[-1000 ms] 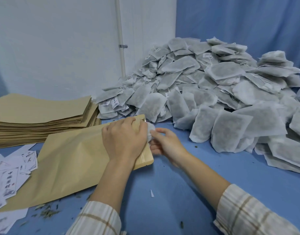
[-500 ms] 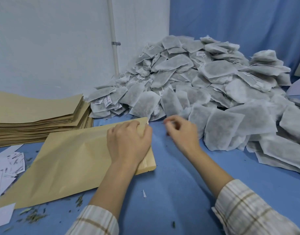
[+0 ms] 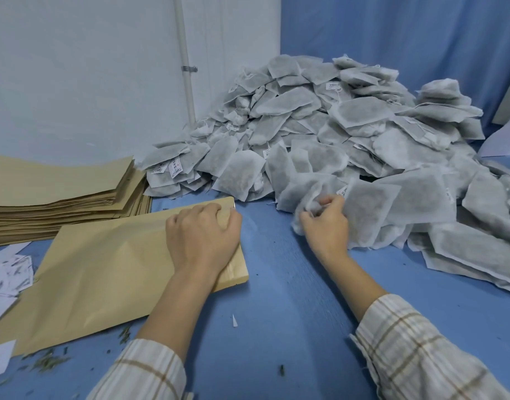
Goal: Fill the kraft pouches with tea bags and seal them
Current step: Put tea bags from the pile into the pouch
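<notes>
A kraft pouch [image 3: 103, 272] lies flat on the blue table, its mouth pointing right. My left hand [image 3: 203, 235] grips the pouch's mouth edge, fingers curled over it. A big heap of grey tea bags [image 3: 349, 134] fills the back right. My right hand [image 3: 325, 223] is at the heap's near edge, its fingers curled round a crumpled tea bag [image 3: 311, 203].
A stack of flat kraft pouches [image 3: 60, 197] sits at the left against the white wall. Printed paper tags [image 3: 8, 278] lie at the left edge. Loose tea crumbs [image 3: 51, 362] and a paper scrap [image 3: 234, 321] dot the blue table [image 3: 291, 313] near me.
My right hand left the pouch mouth, moved right to the heap and took hold of a tea bag. My left hand stayed on the pouch's mouth.
</notes>
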